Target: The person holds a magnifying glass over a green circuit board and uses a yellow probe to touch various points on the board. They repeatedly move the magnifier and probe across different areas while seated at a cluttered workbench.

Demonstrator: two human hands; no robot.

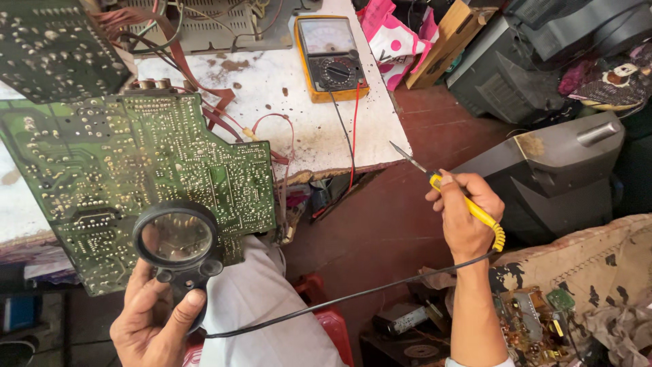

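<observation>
We hold a black magnifying glass [173,238] in our left hand [153,319], fingers wrapped round its handle, the lens over the lower edge of the green circuit board [136,163] that overhangs the white table [319,136]. Our right hand [465,217] grips a yellow-handled soldering iron [448,187] like a pen, out over the floor. The board looks stiff, light and fragile (its solder side is up), so we judge it best held by its bare edges
</observation>
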